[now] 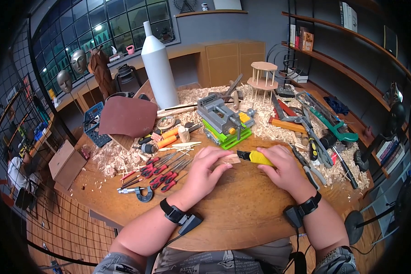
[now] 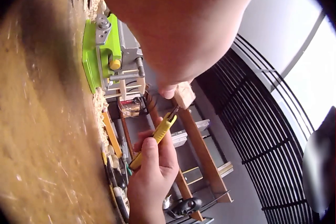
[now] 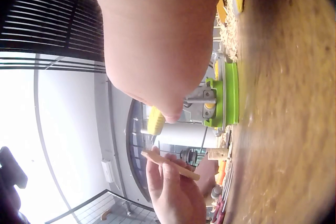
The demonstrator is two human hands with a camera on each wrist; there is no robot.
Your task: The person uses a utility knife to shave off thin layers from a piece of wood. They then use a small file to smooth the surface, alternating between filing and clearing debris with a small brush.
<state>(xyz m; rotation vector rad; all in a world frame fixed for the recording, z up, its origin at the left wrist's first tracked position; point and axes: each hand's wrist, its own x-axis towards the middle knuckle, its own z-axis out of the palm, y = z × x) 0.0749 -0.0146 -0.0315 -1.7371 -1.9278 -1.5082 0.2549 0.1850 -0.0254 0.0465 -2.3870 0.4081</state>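
Observation:
My left hand [image 1: 204, 172] pinches a small flat piece of pale wood [image 1: 232, 159] between thumb and fingers, above the near part of the wooden table [image 1: 242, 214]. From the right, my right hand [image 1: 284, 167] grips a yellow utility knife [image 1: 261, 158] whose dark tip points at the wood. Seen from the left wrist, the blade end of the knife [image 2: 164, 128] is right at the edge of the wood [image 2: 185, 96]. The right wrist view shows the wood [image 3: 170, 164] held edge-on, with the yellow handle [image 3: 156, 121] just beyond it.
A grey vise on a green base [image 1: 226, 123] stands just beyond my hands. Red-handled small tools [image 1: 162, 173] and a micrometer [image 1: 144, 194] lie left. Pliers [image 1: 308, 169], saws and clamps lie right. Wood shavings [image 1: 260, 118] cover the back; a tall white bottle shape [image 1: 160, 68] rises there.

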